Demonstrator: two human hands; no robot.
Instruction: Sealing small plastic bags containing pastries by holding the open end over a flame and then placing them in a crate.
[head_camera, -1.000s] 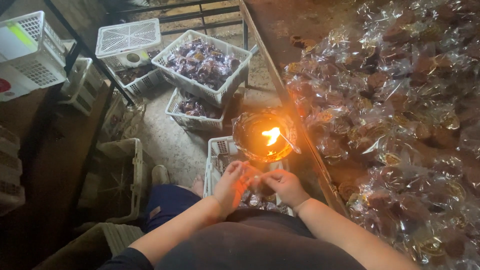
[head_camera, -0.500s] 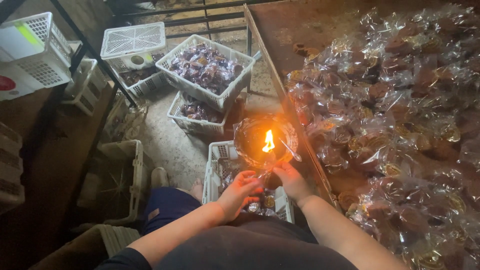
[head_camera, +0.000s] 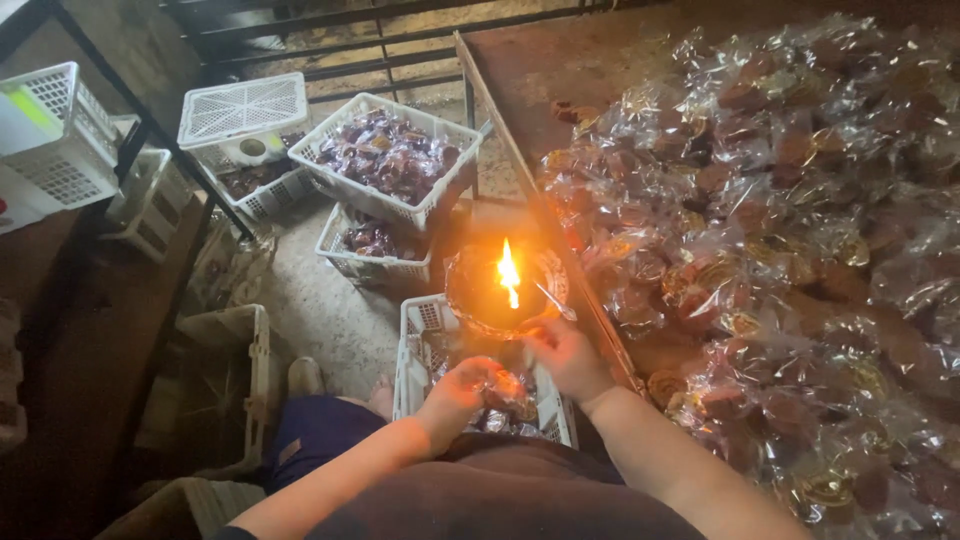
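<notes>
Hands work over a white basket (head_camera: 412, 345) by the flame (head_camera: 509, 272). Left hand (head_camera: 458, 388) pinches a clear packet (head_camera: 503, 385) above the basket; right hand (head_camera: 562, 352) pinches the packet's other end, just below the flame's bowl (head_camera: 470, 290).

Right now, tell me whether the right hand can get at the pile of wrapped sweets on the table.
Probably yes. The right hand sits beside the table edge, and the pile of wrapped sweets starts just past it with nothing between; only the flame burns close by.

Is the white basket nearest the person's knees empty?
No: the white basket below the flame holds wrapped pieces, and the left hand rests over them.
</notes>
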